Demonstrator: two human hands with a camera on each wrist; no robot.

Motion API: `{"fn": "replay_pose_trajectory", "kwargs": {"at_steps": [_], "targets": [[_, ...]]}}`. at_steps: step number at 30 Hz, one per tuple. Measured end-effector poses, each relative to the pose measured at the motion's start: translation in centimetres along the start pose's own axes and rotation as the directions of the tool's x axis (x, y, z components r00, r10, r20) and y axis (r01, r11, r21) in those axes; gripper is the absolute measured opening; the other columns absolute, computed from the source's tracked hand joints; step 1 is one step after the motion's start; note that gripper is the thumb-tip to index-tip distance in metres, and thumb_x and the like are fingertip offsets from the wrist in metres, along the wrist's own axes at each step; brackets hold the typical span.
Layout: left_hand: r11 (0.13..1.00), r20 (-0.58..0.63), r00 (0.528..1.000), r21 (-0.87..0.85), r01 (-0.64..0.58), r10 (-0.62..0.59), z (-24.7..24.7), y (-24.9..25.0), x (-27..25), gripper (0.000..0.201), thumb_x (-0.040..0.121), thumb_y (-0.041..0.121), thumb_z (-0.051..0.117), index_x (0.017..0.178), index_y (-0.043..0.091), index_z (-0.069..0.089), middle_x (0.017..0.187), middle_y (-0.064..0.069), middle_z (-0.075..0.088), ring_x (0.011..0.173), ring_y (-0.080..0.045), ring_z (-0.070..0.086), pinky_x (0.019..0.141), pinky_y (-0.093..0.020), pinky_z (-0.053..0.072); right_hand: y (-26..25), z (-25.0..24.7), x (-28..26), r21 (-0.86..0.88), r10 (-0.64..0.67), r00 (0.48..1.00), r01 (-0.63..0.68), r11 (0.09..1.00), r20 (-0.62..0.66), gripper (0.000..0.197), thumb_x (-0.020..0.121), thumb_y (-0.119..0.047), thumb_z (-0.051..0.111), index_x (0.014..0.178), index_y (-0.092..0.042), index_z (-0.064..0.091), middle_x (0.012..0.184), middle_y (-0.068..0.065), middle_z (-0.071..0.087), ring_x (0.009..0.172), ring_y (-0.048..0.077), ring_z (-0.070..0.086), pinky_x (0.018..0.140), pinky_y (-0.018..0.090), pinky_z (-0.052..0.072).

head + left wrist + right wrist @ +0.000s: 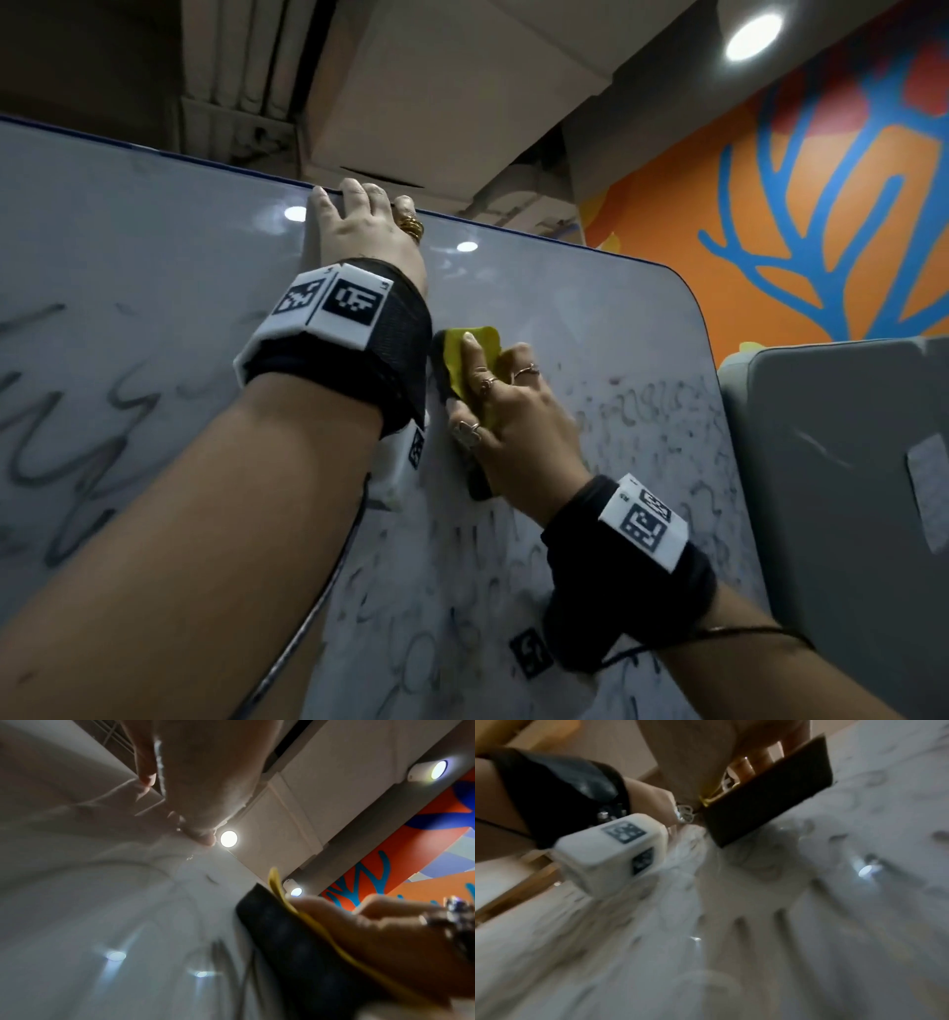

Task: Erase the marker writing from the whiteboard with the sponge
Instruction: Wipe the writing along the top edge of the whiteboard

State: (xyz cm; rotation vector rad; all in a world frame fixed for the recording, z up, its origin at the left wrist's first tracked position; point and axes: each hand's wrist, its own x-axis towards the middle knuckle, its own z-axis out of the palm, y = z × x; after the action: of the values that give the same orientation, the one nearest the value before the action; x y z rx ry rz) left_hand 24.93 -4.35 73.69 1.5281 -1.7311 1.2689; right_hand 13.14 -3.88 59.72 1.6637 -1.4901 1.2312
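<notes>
From the head view, the whiteboard is a glossy grey-white sheet with a thin dark blue rim and a rounded upper right corner, its surface mirroring two ceiling lights. Loose, smeared marker writing runs across its left part, and fainter, half-wiped scribbles cover the lower right. The left hand reaches up to the top edge, its fingers hooked over the rim and gripping it, gold rings on one finger. The right hand, also ringed, grasps the sponge, a block with a yellow top layer and a dark underside, and presses it flat against the board just below the left wrist, fingers spread over the yellow face. Both wrists wear black bands with white coded blocks. Behind the board is an orange wall with blue branching shapes. In the left wrist view, blurred, the left fingers curl at the board's edge, while the sponge shows as a thick dark slab under a thin yellow layer, with the right hand on top. In the right wrist view the sponge's dark, straight-edged side meets the smudged board, fingers wrapped over it.
</notes>
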Motion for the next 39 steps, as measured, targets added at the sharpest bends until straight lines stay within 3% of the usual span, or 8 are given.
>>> {"fn": "replay_pose_trajectory", "kwargs": {"at_steps": [5,12,14,18,21,25,30,39], "targets": [[0.999,-0.025,0.999,-0.014,-0.04,0.04,0.2,-1.0,0.2,0.054,0.103,0.025,0.026,0.151,0.014,0.004,0.154,-0.017,0.014,0.143,-0.032,0.008,0.116,-0.048,0.008,2.1,0.9,0.4,-0.087,0.024,1.0,-0.023,0.996,0.01,0.066,0.09,-0.053,0.037,0.148,-0.039,0.009,0.146,0.004,0.022,0.13,0.025,0.03,0.092,0.036,0.042],[0.999,-0.004,0.999,-0.02,-0.043,0.043,0.1,-0.5,-0.1,0.053,0.102,0.017,0.021,0.152,0.009,0.005,0.156,-0.018,0.009,0.144,-0.033,0.004,0.115,-0.051,0.005,12.3,1.8,1.4,0.293,0.537,0.841,-0.499,0.816,-0.062,0.052,0.093,-0.029,0.053,0.14,-0.012,0.042,0.127,0.02,0.038,0.122,0.033,0.043,0.102,0.03,0.032],[0.999,-0.001,0.999,-0.021,-0.038,0.038,0.2,-0.3,-0.1,0.054,0.101,0.015,0.023,0.151,0.008,0.005,0.156,-0.019,0.008,0.144,-0.035,0.003,0.115,-0.052,0.004,11.2,1.8,1.4,0.322,0.497,0.865,-0.452,0.832,-0.07,0.054,0.092,-0.033,0.054,0.141,-0.014,0.042,0.127,0.02,0.039,0.122,0.033,0.043,0.103,0.029,0.032],[0.999,-0.013,0.999,-0.032,-0.042,0.042,0.5,-0.3,-0.1,0.052,0.102,0.013,0.02,0.151,0.008,0.005,0.155,-0.02,0.008,0.144,-0.036,0.003,0.115,-0.053,0.004,3.8,2.2,-1.3,0.14,0.13,0.991,-0.123,0.983,-0.041,0.072,0.076,-0.056,0.036,0.144,-0.031,0.033,0.128,0.007,0.034,0.113,0.024,0.044,0.088,0.03,0.043],[0.997,-0.021,0.998,-0.048,-0.059,0.058,0.9,-0.9,0.2,0.051,0.103,0.019,0.02,0.151,0.011,0.005,0.155,-0.019,0.01,0.144,-0.034,0.004,0.116,-0.051,0.004,1.1,2.0,-2.4,0.064,-0.016,1.0,0.017,0.998,-0.014,0.078,0.069,-0.066,0.024,0.143,-0.041,0.028,0.133,-0.001,0.03,0.113,0.018,0.044,0.077,0.027,0.043],[0.994,-0.03,0.998,-0.084,-0.064,0.062,0.8,-1.3,0.3,0.051,0.104,0.023,0.023,0.151,0.012,0.009,0.154,-0.017,0.014,0.144,-0.031,0.007,0.116,-0.049,0.006,5.4,1.8,-0.8,0.044,0.112,0.994,-0.111,0.993,-0.003,0.071,0.077,-0.053,0.039,0.145,-0.035,0.028,0.136,0.007,0.033,0.119,0.025,0.044,0.086,0.029,0.041],[0.995,-0.025,0.997,-0.06,-0.074,0.072,0.7,-1.1,0.1,0.053,0.103,0.025,0.022,0.152,0.011,0.006,0.155,-0.018,0.01,0.144,-0.032,0.004,0.116,-0.05,0.005,9.3,2.3,0.3,0.237,0.393,0.916,-0.366,0.9,-0.077,0.051,0.089,-0.031,0.057,0.137,-0.02,0.047,0.113,0.007,0.037,0.11,0.03,0.051,0.096,0.036,0.042],[0.996,-0.025,0.998,-0.073,-0.058,0.056,1.4,-1.4,0.9,0.053,0.104,0.024,0.026,0.151,0.013,0.006,0.155,-0.018,0.011,0.144,-0.032,0.005,0.116,-0.05,0.004,0.8,2.6,-2.7,0.072,0.058,0.998,-0.059,0.996,0.02,0.068,0.081,-0.052,0.039,0.145,-0.036,0.027,0.135,0.006,0.03,0.118,0.024,0.043,0.088,0.032,0.046]]}}
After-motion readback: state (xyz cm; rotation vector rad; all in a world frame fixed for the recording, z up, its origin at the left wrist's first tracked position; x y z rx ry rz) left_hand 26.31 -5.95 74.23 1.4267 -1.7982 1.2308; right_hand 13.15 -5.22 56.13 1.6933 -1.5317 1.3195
